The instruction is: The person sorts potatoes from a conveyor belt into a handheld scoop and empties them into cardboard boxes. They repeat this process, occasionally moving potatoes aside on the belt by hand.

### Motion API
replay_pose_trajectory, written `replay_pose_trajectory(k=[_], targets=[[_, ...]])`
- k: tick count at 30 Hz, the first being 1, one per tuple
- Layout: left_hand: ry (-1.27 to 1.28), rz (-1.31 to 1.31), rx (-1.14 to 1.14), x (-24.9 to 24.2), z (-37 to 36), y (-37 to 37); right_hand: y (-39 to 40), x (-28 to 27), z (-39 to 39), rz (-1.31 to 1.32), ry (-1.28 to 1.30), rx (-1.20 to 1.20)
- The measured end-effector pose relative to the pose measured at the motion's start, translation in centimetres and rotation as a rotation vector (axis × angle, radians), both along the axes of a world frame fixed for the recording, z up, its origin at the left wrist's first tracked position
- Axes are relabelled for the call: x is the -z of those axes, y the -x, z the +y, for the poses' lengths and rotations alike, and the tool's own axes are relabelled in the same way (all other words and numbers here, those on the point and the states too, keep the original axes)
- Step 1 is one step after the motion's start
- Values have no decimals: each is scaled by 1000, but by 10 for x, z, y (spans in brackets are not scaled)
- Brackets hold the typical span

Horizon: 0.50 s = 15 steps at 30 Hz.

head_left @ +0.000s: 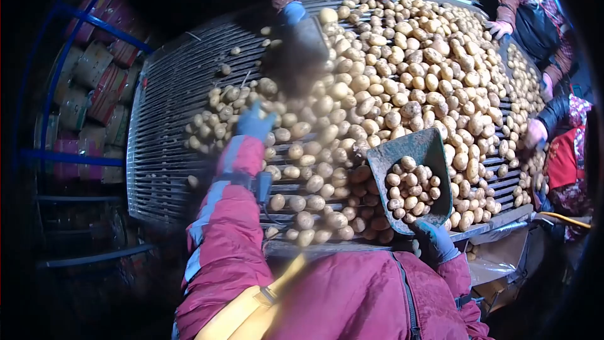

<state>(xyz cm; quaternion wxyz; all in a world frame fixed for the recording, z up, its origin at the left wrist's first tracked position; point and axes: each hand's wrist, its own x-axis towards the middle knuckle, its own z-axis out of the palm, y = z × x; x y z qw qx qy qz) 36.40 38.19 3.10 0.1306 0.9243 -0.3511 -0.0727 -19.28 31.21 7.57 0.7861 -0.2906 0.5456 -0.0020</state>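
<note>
My left hand (255,123), in a blue glove, reaches out over the potatoes (362,82) at the left side of the heap. Its fingers look apart, with potatoes close around them; the outline is slightly blurred. My right hand (435,239), also gloved, is closed at the near end of a worn green scoop (412,145). Several small potatoes (412,189) lie in the scoop, which rests over the heap near the front edge. The potatoes cover much of the slatted sorting table (182,132).
Across the table, a co-worker's gloved hand (293,13) holds a dark, blurred scoop (302,50). Two more people work at the right, their hands (500,28) by the potatoes. Stacked boxes (104,88) and blue rails (75,159) stand left. A lined box (500,255) sits below the near-right edge.
</note>
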Motion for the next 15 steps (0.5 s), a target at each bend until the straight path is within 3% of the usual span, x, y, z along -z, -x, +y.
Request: replay_pose_trajectory(k=[2, 3, 4, 6, 9, 12, 15], targets=[[148, 73, 166, 35, 2, 19, -1, 2, -1, -12, 39, -25], [36, -42, 150, 12, -4, 55, -4, -1, -1, 5, 29, -12], [28, 47, 152, -4, -7, 77, -8, -7, 0, 22, 18, -3], [68, -146, 388, -16, 3, 117, -12, -13, -1, 39, 12, 7], [183, 164, 498, -13, 25, 157, -16, -15, 1, 37, 31, -2], [325, 119, 458, -12, 44, 163, -10, -8, 1, 9, 67, -23], [333, -31, 285, -12, 61, 103, -8, -5, 2, -15, 63, -19]])
